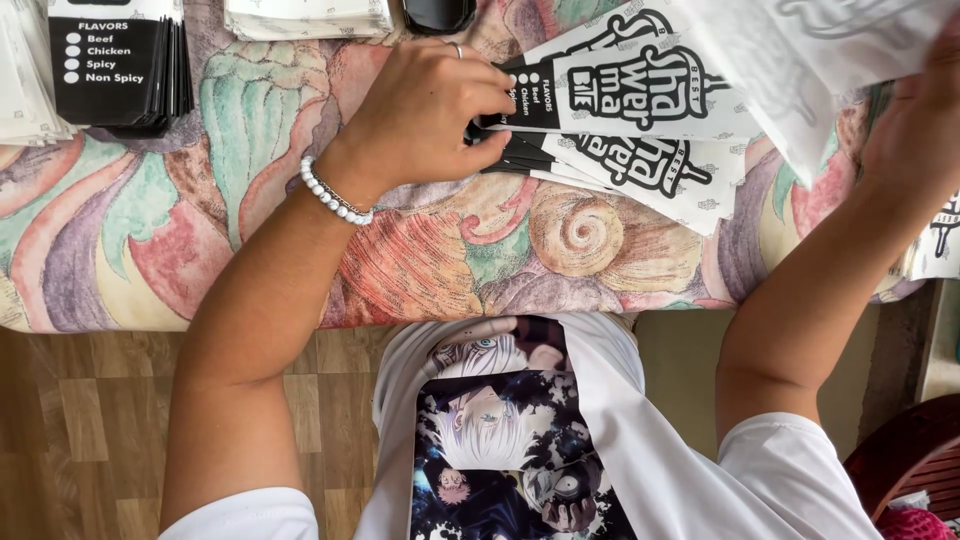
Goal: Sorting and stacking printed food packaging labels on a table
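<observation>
Paper sleeves (pixel 640 130), white with black print, lie fanned on the tabletop (pixel 420 270) under its shell-patterned cloth; the left hand (pixel 430 110) closes its grip on their black ends, fingers pinching the top one; the right hand (pixel 915 130) lifts another white sheet (pixel 800 60) at the upper right, though its grip cannot be told; a black stack (pixel 120 65) sits far left.

Single head view, looking steeply down, close over patterned tabletop (pixel 300 250); own chest and floor at bottom.
</observation>
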